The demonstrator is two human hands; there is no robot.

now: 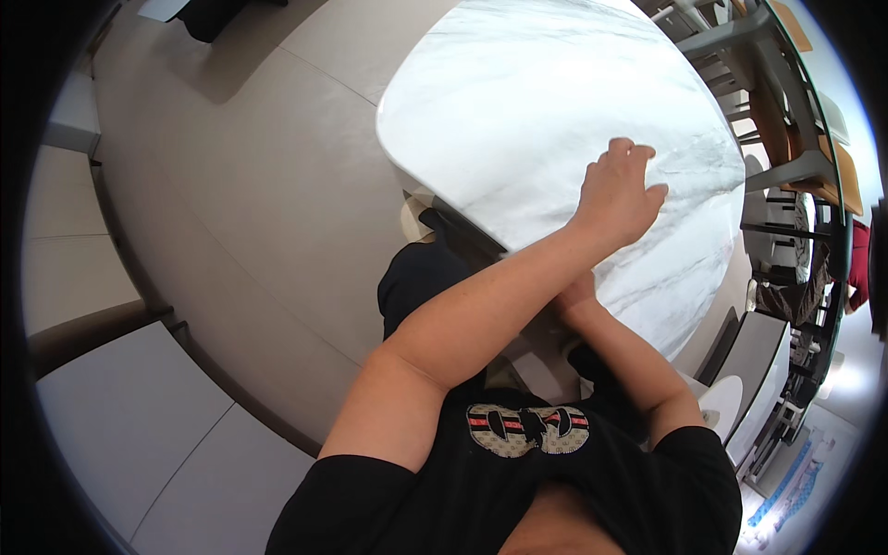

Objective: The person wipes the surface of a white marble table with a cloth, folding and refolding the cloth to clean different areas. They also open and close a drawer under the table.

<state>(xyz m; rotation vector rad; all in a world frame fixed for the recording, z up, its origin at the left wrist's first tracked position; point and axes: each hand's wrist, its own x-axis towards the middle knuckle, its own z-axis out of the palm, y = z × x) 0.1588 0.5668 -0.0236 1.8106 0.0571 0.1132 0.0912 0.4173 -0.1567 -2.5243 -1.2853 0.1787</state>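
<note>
My left hand [619, 191] reaches over a white marble-patterned tabletop [513, 83] with grey veining. Its fingers are a little bent and apart, the thumb points to the right, and nothing shows in it. Whether the palm touches the surface is hard to tell. My right hand [577, 295] lies lower, by the table's near edge, under my left forearm [479, 305]. That forearm crosses over it and hides most of its fingers, so any grip there cannot be made out.
Pale floor tiles [263, 180] stretch left of the table, towards light cabinet fronts [152, 416]. Chairs with grey frames [798, 170] crowd the right side. A white round seat or tabletop [725, 406] stands near my right elbow. Something dark [208, 17] stands at the upper left.
</note>
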